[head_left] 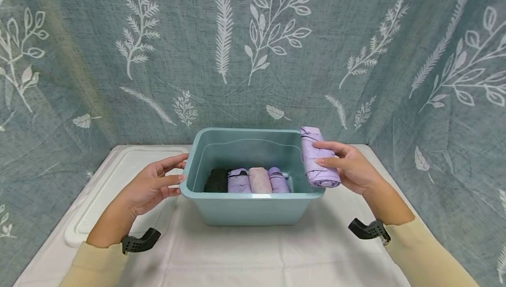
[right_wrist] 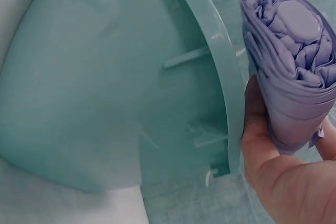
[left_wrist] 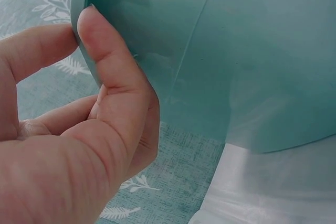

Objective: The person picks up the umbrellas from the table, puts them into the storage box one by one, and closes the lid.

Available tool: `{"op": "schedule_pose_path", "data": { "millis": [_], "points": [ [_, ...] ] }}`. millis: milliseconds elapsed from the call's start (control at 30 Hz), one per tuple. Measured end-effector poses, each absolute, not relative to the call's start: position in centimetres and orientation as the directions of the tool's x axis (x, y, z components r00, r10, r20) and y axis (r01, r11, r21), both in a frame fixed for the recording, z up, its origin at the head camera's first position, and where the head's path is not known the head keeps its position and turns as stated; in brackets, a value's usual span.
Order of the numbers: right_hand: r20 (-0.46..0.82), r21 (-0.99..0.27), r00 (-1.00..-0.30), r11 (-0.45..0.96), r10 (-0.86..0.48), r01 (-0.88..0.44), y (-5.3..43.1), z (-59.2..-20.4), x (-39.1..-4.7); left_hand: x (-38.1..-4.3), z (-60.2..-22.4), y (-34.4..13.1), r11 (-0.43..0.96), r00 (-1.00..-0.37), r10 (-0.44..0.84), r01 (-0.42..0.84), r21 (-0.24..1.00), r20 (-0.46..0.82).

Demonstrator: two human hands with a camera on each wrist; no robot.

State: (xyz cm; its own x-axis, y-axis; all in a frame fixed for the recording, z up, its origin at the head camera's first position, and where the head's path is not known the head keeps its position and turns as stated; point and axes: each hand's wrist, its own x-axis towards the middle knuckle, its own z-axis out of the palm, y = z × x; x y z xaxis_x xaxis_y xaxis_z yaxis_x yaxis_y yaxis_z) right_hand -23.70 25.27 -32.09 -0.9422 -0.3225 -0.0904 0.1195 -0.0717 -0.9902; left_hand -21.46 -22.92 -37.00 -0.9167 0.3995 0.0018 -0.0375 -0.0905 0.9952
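Observation:
A lavender folded umbrella [head_left: 318,164] is in my right hand [head_left: 352,168], gripped between thumb and fingers over the right rim of a blue-green plastic bin [head_left: 253,210]. The right wrist view shows the bunched fabric and pale oval end of this umbrella [right_wrist: 299,22]. At the opposite side, my left hand [head_left: 152,184] pinches the bin's left rim; its thumb [left_wrist: 100,35] lies against the rim in the left wrist view. Inside the bin, a row holds a black rolled bundle [head_left: 216,181], a lavender one [head_left: 239,181], a pink one [head_left: 260,181] and another lavender one [head_left: 278,182].
A white lid [head_left: 114,190] lies flat on the table to the left, partly behind my left arm. White cloth [head_left: 245,256] covers the table. Patterned blue-green curtains [head_left: 253,59] enclose the back and both sides.

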Motion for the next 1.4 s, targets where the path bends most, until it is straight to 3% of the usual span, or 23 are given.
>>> {"op": "schedule_pose_path", "data": {
  "millis": [700,1400],
  "points": [
    [-0.136,-0.991,-0.929,0.051,-0.345,0.126,21.8,-30.9,-25.6,-21.5,-37.1,-23.0,-0.112,-0.906,0.423,-0.031,0.993,0.019],
    [-0.324,-0.928,-0.877,0.302,-0.356,0.22,18.5,-28.7,-28.3,-21.6,-37.1,-23.0,-0.09,-0.916,0.401,-0.042,0.995,-0.002]
  ]
}}
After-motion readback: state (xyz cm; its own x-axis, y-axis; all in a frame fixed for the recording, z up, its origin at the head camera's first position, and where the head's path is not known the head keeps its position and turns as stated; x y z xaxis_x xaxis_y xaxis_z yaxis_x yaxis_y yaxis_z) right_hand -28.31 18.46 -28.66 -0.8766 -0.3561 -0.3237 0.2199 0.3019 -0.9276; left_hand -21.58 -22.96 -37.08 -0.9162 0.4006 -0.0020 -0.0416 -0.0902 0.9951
